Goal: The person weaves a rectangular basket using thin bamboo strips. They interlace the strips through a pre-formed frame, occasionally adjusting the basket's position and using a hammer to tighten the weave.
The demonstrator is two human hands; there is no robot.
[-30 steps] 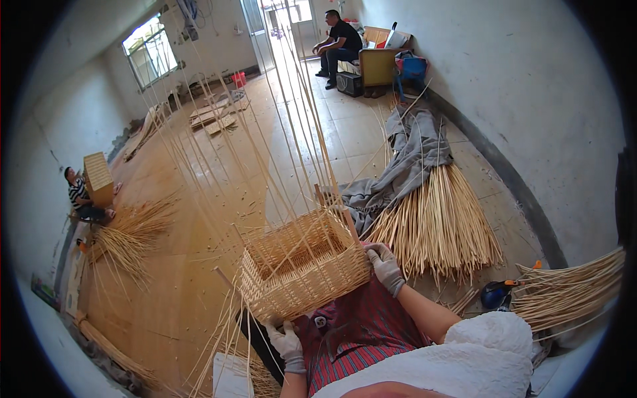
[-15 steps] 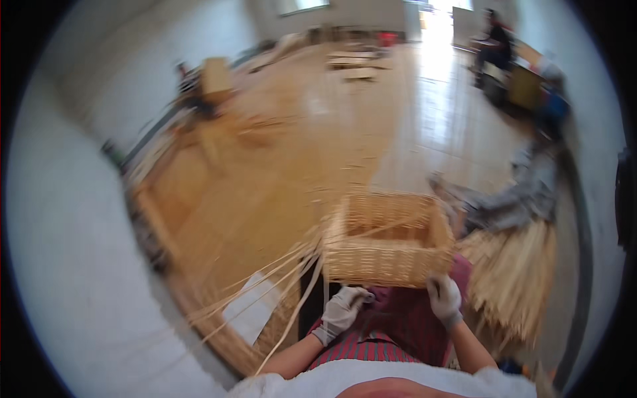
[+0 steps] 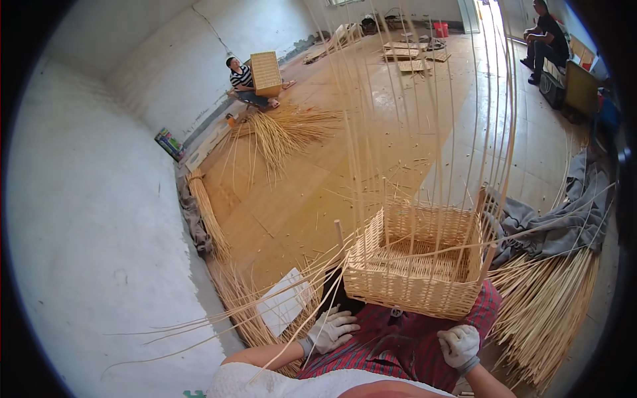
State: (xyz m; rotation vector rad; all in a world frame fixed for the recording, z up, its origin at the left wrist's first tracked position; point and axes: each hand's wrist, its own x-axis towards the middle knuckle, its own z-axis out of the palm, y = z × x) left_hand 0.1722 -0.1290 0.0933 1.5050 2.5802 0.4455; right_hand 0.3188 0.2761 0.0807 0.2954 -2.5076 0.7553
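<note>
Wicker basket [image 3: 411, 292] before us

In the head view, it sits over the red striped cloth [image 3: 398, 341] on our lap. Our gloved left hand [image 3: 331, 330] lies spread on that cloth; our right hand [image 3: 459, 345] is curled closed below the basket's near right corner. Pale rods [image 3: 551, 312] fan out at right.

The left hand [image 3: 334, 330], gloved, lies near left, palm down, fingers stretched rightward; the right hand [image 3: 459, 346], gloved, near right, curls its fingers in; left forearm [image 3: 272, 356] and right forearm [image 3: 490, 383] are bare.
</note>
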